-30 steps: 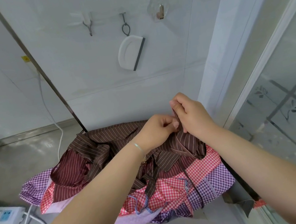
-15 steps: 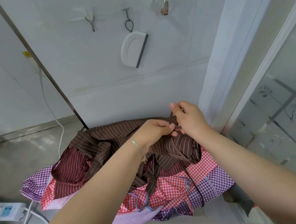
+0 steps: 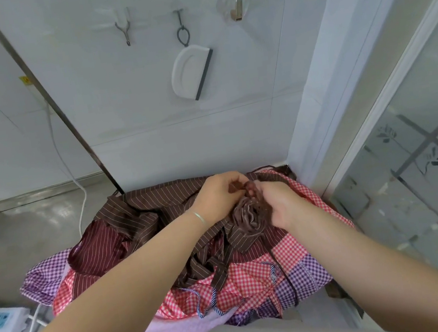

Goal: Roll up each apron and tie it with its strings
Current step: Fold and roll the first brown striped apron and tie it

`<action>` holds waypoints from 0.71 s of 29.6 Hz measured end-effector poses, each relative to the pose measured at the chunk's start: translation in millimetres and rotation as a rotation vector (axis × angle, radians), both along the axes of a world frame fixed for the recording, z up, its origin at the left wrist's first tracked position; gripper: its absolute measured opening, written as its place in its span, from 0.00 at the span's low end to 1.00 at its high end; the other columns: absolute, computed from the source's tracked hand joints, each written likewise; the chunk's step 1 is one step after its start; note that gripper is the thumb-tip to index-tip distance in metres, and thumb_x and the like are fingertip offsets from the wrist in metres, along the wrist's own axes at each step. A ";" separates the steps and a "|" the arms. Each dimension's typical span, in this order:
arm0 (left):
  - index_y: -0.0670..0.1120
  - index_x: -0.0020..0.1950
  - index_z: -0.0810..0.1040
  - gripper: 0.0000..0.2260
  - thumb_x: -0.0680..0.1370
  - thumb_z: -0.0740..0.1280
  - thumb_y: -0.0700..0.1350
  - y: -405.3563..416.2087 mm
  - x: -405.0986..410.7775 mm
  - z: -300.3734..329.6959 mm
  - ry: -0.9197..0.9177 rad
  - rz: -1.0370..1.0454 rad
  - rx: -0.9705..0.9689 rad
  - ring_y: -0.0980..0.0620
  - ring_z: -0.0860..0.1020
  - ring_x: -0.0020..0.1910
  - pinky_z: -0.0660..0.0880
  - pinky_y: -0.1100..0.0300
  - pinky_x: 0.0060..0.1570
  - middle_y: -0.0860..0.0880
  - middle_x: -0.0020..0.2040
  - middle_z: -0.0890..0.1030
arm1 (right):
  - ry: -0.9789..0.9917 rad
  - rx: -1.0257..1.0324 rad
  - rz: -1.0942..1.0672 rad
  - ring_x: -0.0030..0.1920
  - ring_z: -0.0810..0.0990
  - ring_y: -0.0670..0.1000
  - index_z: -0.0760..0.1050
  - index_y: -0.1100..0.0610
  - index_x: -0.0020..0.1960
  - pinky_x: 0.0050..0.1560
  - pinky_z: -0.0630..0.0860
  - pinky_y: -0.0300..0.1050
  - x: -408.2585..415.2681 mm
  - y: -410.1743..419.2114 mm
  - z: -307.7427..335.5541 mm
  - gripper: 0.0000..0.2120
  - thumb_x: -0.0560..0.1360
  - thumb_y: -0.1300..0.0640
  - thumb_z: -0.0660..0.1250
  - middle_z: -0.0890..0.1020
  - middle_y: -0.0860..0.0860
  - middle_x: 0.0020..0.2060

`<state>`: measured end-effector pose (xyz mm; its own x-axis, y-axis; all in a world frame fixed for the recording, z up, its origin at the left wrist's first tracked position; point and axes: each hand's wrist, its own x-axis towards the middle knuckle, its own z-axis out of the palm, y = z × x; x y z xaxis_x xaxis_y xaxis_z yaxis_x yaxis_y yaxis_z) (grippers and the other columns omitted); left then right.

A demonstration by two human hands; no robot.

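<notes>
Both hands have dropped lower and now bunch cloth that was only pinched before. Left hand [image 3: 221,195] curls its fingers on the top of the brown apron [image 3: 145,213]; right hand [image 3: 282,204] grips its gathered wad from the right. Wad shows crumpled folds, blurred, its axis unclear. It sits far right on the apron pile [image 3: 246,281], the rest trailing left

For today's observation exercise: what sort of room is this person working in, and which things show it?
Probably a bathroom or laundry corner: a white tiled wall with stick-on hooks, a hanging squeegee, and a frosted glass door.
</notes>
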<state>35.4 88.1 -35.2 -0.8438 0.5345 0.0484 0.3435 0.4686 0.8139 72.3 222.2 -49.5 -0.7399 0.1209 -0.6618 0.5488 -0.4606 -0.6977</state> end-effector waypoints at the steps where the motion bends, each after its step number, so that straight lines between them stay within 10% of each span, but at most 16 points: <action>1: 0.46 0.51 0.83 0.09 0.74 0.69 0.35 0.1 -0.3 -2.7 0.075 -0.007 -0.011 0.62 0.77 0.43 0.72 0.70 0.51 0.57 0.44 0.81 | -0.011 -0.014 0.024 0.35 0.78 0.52 0.78 0.61 0.45 0.39 0.77 0.46 0.1 0.0 -3.8 0.14 0.82 0.60 0.56 0.80 0.55 0.35; 7: 0.42 0.51 0.83 0.07 0.75 0.69 0.36 0.8 -3.5 -19.6 0.389 -0.001 0.045 0.52 0.79 0.48 0.75 0.59 0.51 0.49 0.48 0.82 | 0.067 -0.039 0.139 0.43 0.83 0.55 0.76 0.67 0.60 0.47 0.81 0.48 -3.5 9.6 -1.7 0.11 0.81 0.64 0.59 0.83 0.58 0.43; 15: 0.43 0.48 0.83 0.08 0.74 0.69 0.32 4.5 -7.4 -15.8 0.359 0.057 0.183 0.57 0.77 0.46 0.74 0.64 0.49 0.52 0.46 0.80 | 0.213 -0.091 0.200 0.36 0.79 0.48 0.78 0.60 0.48 0.42 0.77 0.41 2.1 25.0 8.8 0.05 0.78 0.63 0.63 0.82 0.52 0.35; 21: 0.43 0.46 0.83 0.11 0.73 0.67 0.29 -2.0 -7.3 -11.1 0.290 -0.010 0.229 0.63 0.78 0.45 0.73 0.67 0.48 0.56 0.43 0.80 | 0.310 0.362 0.448 0.33 0.82 0.44 0.77 0.59 0.44 0.34 0.77 0.35 5.6 35.6 35.2 0.06 0.78 0.64 0.64 0.82 0.50 0.34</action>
